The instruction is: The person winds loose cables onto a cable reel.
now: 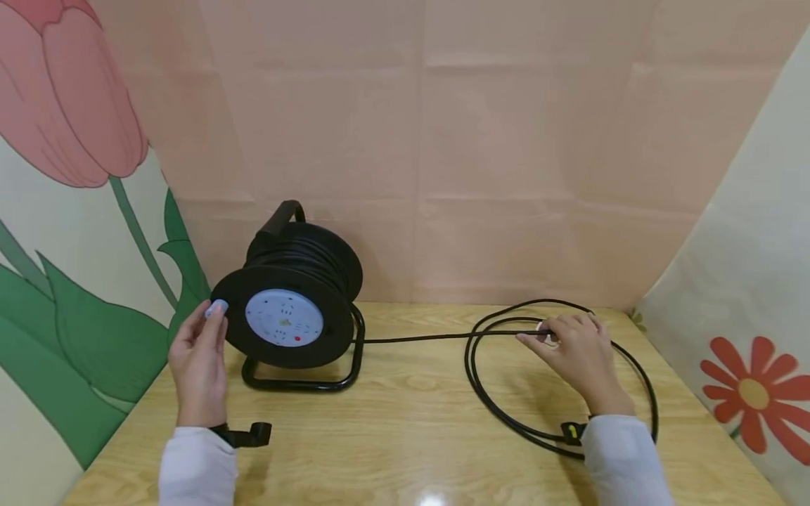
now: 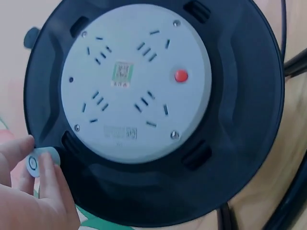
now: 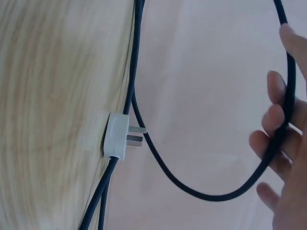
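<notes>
A black cable reel [image 1: 234,309] stands on its tube frame at the left of the table, cable wound round its drum. Its pale socket panel [image 2: 134,108] carries several outlets and a red button. At the rim, my left hand [image 1: 199,365] pinches the small pale crank knob [image 2: 32,164] between thumb and fingers. From the reel a black cable [image 1: 418,339] runs right to my right hand [image 1: 579,351], which holds it loosely between thumb and curled fingers. In the right wrist view the cable [image 3: 211,197] hangs in a curve below the fingers.
Loose cable coils [image 1: 471,365] lie on the wooden table [image 1: 405,422] around and under the right hand. A white plug [image 3: 115,136] with metal pins shows in the right wrist view. A pinkish backdrop [image 1: 481,154] rises behind the table, with flower-printed sheets at both sides.
</notes>
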`<state>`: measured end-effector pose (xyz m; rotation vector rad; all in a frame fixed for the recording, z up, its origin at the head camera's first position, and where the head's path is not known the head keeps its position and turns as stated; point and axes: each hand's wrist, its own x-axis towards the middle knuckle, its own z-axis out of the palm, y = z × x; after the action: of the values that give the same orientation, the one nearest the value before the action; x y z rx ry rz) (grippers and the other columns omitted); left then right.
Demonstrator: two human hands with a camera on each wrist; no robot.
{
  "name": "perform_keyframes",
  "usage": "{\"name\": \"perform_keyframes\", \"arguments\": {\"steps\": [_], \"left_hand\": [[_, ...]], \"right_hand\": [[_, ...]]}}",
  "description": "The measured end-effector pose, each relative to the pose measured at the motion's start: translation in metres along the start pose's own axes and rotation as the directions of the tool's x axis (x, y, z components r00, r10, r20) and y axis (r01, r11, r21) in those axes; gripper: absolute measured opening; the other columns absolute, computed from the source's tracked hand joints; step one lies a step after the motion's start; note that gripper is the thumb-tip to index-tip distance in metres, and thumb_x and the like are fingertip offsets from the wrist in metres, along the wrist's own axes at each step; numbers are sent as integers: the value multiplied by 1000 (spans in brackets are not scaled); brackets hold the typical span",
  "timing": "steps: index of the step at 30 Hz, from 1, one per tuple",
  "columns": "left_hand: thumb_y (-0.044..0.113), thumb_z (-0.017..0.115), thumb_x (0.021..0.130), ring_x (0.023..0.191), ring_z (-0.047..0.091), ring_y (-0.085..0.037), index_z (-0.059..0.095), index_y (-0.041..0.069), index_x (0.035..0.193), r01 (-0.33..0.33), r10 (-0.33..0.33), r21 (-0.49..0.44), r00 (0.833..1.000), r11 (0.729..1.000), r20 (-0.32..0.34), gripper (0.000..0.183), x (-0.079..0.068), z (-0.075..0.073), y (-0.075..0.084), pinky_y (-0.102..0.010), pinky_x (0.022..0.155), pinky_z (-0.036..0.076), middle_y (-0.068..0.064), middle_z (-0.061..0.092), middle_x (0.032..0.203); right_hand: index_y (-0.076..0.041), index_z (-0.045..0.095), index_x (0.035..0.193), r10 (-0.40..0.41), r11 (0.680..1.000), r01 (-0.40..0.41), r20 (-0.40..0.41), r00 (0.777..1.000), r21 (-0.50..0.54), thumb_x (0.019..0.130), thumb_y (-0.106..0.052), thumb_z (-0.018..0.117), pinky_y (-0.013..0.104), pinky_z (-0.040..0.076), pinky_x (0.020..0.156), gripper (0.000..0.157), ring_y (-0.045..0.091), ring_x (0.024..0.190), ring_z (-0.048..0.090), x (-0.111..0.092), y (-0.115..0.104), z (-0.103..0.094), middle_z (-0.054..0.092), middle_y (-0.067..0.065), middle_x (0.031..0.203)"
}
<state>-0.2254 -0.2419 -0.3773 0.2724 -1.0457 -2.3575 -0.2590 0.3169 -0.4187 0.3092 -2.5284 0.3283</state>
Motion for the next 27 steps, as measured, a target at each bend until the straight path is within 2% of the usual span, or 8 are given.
{"name": "perform_keyframes", "arguments": {"steps": [5,9,12,16,17,21,24,27], "left_hand": [[4,73,91,113,58,-17,62,-3,128,-92,92,4,995,996,45,40,-4,11,3,-20,98,48,-11,47,121],[5,73,91,113,55,-16,63,-3,127,-133,132,27,990,991,40,38,-5,22,4,-20,97,47,-10,47,122],[9,75,91,109,52,-15,65,-2,124,-171,171,81,985,982,16,36,-8,30,2,-20,93,46,-8,50,121],[11,76,90,105,50,-17,67,-4,120,-242,244,105,970,964,0,34,-11,43,-2,-23,89,46,-9,56,116],[10,76,90,104,51,-18,67,-5,119,-266,268,100,964,959,-1,34,-11,46,-4,-24,88,47,-9,57,114],[7,76,89,99,54,-21,68,-8,114,-328,329,58,944,943,-4,30,-13,55,-10,-24,83,49,-11,61,109],[6,77,88,95,55,-21,68,-9,112,-351,351,40,936,936,10,29,-15,60,-13,-24,81,50,-12,61,106],[7,78,88,92,55,-21,69,-10,110,-356,355,31,934,934,32,29,-16,64,-15,-24,79,51,-12,60,106]], "right_hand": [[-21,70,91,-24,998,18,102,994,61,93,-52,68,59,35,88,31,27,91,51,2,-6,-5,63,-1,88],[-22,71,85,-44,998,41,88,995,38,92,-53,67,55,39,79,32,16,66,51,2,-12,-7,59,-10,71],[-24,68,75,-55,999,54,53,997,5,88,-57,70,51,43,69,35,10,48,40,1,-15,-6,48,-15,56],[-27,60,69,-38,999,36,141,989,19,90,-59,66,33,34,48,39,9,48,36,0,-17,-6,43,-12,57],[-28,59,70,-32,999,26,179,983,36,92,-59,64,30,30,46,38,10,51,37,-1,-18,-6,44,-11,60],[-30,63,79,-34,993,2,273,961,116,97,-52,61,30,33,50,28,11,57,43,-1,-21,-7,51,-11,67],[-31,66,81,-44,992,12,260,964,123,96,-53,62,30,35,52,27,11,58,44,-2,-22,-5,52,-12,68],[-31,64,75,-34,998,24,209,977,49,93,-59,63,29,32,49,34,11,54,41,-2,-23,-2,48,-12,64]]}}
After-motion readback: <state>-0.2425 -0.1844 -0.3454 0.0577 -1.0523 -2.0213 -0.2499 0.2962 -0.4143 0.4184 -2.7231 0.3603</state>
